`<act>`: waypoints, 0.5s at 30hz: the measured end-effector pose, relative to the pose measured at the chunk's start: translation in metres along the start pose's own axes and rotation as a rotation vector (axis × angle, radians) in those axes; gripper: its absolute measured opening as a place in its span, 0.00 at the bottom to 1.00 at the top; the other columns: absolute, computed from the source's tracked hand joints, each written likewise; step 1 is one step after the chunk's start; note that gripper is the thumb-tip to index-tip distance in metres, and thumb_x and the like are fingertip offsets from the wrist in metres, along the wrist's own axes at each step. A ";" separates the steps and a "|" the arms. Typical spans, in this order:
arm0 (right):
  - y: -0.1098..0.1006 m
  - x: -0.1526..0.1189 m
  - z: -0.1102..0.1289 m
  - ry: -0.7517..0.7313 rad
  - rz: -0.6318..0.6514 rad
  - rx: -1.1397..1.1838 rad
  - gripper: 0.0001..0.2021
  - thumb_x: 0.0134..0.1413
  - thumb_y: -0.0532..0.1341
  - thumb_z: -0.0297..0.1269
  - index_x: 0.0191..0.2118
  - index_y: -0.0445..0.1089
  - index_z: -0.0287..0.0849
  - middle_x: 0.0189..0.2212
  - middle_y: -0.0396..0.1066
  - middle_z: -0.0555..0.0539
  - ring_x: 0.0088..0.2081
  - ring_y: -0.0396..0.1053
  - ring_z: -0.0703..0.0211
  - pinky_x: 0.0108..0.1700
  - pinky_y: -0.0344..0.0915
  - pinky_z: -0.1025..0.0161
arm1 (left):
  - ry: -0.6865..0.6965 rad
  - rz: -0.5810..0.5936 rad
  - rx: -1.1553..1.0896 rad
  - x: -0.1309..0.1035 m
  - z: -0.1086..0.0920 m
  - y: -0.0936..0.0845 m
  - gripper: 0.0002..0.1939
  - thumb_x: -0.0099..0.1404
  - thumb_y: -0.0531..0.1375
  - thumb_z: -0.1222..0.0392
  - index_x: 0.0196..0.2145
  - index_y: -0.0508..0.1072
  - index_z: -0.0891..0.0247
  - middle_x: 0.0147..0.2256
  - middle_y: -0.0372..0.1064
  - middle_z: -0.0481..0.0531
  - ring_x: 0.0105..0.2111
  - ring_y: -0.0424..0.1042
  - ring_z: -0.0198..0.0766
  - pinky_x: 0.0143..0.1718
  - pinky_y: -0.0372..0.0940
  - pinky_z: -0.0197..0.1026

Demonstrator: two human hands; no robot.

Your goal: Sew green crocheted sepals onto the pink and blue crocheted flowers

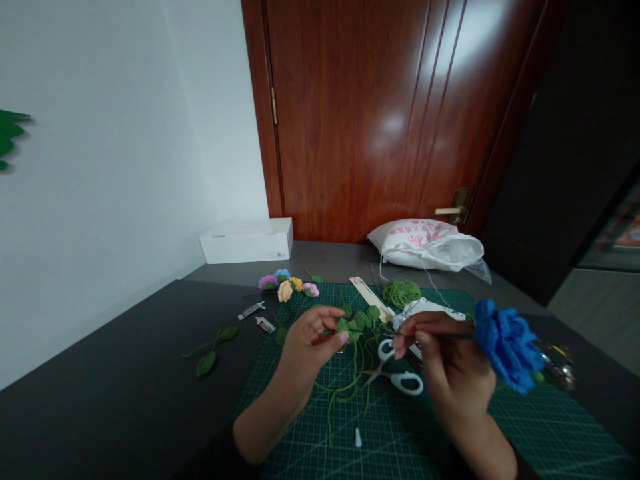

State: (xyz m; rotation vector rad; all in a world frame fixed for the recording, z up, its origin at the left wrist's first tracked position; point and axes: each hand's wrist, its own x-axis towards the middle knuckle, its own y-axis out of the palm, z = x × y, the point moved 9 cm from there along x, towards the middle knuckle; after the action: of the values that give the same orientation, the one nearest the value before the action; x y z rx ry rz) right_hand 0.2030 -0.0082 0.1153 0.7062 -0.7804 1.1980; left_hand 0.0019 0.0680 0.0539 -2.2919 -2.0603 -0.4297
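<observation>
My left hand [314,335] pinches a green crocheted leaf [356,322] between thumb and fingers, with long green yarn tails [345,393] hanging below it. My right hand [450,367] is closed on the thin dark stem of a blue crocheted flower [507,347]; the bloom sticks out to the right, past the knuckles. The stem's tip points left toward the leaf, but I cannot tell whether they touch. White-handled scissors [406,383] lie opened on the green cutting mat [295,427] between my hands. A small white cap [358,438] lies nearer to me.
Several small crocheted flowers [285,291] lie at the mat's far left corner, near two glue tubes [265,325]. A leaf sprig [214,350] lies at left. Behind are green yarn [402,293], a cream strip [371,299], a white box [245,241] and a white bag [420,243].
</observation>
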 end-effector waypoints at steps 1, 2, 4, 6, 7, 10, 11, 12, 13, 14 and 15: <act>0.002 -0.001 -0.001 0.005 0.021 0.015 0.08 0.63 0.59 0.27 0.43 0.68 0.50 0.34 0.74 0.49 0.28 0.74 0.57 0.27 0.74 0.58 | -0.007 0.001 0.009 0.000 0.001 0.000 0.14 0.52 0.69 0.67 0.39 0.78 0.62 0.29 0.69 0.45 0.30 0.71 0.34 0.33 0.67 0.35; 0.004 -0.003 -0.001 0.003 0.044 0.010 0.09 0.62 0.60 0.27 0.43 0.69 0.50 0.35 0.75 0.48 0.28 0.75 0.56 0.27 0.75 0.57 | -0.015 0.004 0.017 -0.001 0.001 0.001 0.14 0.52 0.69 0.67 0.39 0.79 0.63 0.29 0.70 0.46 0.30 0.71 0.34 0.34 0.67 0.35; 0.011 -0.006 -0.001 -0.020 0.113 -0.058 0.09 0.60 0.62 0.27 0.43 0.71 0.50 0.36 0.76 0.47 0.32 0.76 0.54 0.30 0.76 0.56 | -0.036 0.019 0.028 -0.002 0.005 0.003 0.13 0.53 0.68 0.67 0.39 0.80 0.62 0.29 0.73 0.47 0.31 0.72 0.36 0.36 0.67 0.37; 0.020 -0.009 0.000 -0.059 0.178 -0.135 0.10 0.59 0.63 0.26 0.41 0.72 0.50 0.36 0.77 0.47 0.32 0.77 0.55 0.31 0.77 0.57 | -0.054 0.026 0.037 -0.002 0.008 0.004 0.11 0.54 0.68 0.66 0.37 0.81 0.63 0.31 0.76 0.50 0.32 0.74 0.38 0.37 0.67 0.39; 0.025 -0.012 -0.001 -0.071 0.208 -0.167 0.10 0.59 0.62 0.25 0.41 0.72 0.50 0.36 0.78 0.47 0.32 0.78 0.55 0.30 0.77 0.58 | -0.055 0.018 0.043 -0.002 0.010 0.003 0.10 0.54 0.68 0.66 0.36 0.81 0.63 0.31 0.77 0.51 0.33 0.74 0.39 0.38 0.67 0.39; 0.037 -0.018 -0.003 -0.116 0.251 -0.265 0.08 0.59 0.62 0.26 0.38 0.72 0.50 0.34 0.78 0.49 0.31 0.78 0.56 0.29 0.77 0.61 | -0.043 -0.046 0.048 0.002 0.013 -0.006 0.07 0.52 0.69 0.66 0.32 0.80 0.64 0.30 0.78 0.51 0.32 0.75 0.40 0.37 0.68 0.40; 0.040 -0.021 -0.003 -0.136 0.261 -0.304 0.07 0.59 0.62 0.27 0.36 0.72 0.49 0.33 0.78 0.49 0.32 0.78 0.55 0.30 0.77 0.62 | -0.034 -0.076 0.041 0.003 0.013 -0.010 0.07 0.51 0.69 0.66 0.32 0.79 0.64 0.29 0.78 0.51 0.32 0.76 0.40 0.37 0.68 0.40; 0.044 -0.024 -0.001 -0.163 0.270 -0.328 0.06 0.60 0.62 0.28 0.35 0.72 0.48 0.34 0.78 0.49 0.32 0.78 0.56 0.31 0.77 0.63 | -0.025 -0.103 0.034 0.005 0.013 -0.014 0.07 0.51 0.69 0.66 0.31 0.79 0.64 0.29 0.78 0.51 0.32 0.76 0.41 0.38 0.68 0.40; 0.047 -0.026 -0.001 -0.174 0.285 -0.344 0.06 0.60 0.61 0.28 0.35 0.72 0.47 0.35 0.79 0.48 0.33 0.79 0.57 0.33 0.77 0.64 | -0.014 -0.128 0.031 0.006 0.012 -0.018 0.07 0.51 0.69 0.66 0.30 0.78 0.64 0.28 0.78 0.51 0.32 0.77 0.41 0.38 0.69 0.41; 0.051 -0.029 0.000 -0.187 0.318 -0.353 0.05 0.61 0.61 0.29 0.36 0.72 0.46 0.36 0.79 0.47 0.35 0.79 0.57 0.35 0.77 0.65 | -0.001 -0.152 0.034 0.006 0.010 -0.020 0.07 0.50 0.70 0.65 0.29 0.77 0.64 0.28 0.78 0.50 0.33 0.77 0.42 0.38 0.69 0.41; 0.055 -0.033 0.001 -0.206 0.355 -0.361 0.05 0.62 0.60 0.28 0.37 0.72 0.45 0.37 0.79 0.46 0.37 0.79 0.57 0.38 0.77 0.65 | 0.011 -0.170 0.041 0.006 0.008 -0.022 0.07 0.50 0.70 0.65 0.28 0.76 0.64 0.29 0.78 0.50 0.33 0.77 0.42 0.38 0.69 0.41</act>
State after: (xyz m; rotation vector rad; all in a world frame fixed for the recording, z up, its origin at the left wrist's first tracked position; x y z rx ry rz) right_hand 0.1433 -0.0139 0.0923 0.4037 -1.2975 1.2647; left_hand -0.0178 0.0784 0.0436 -2.0954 -2.2453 -0.4006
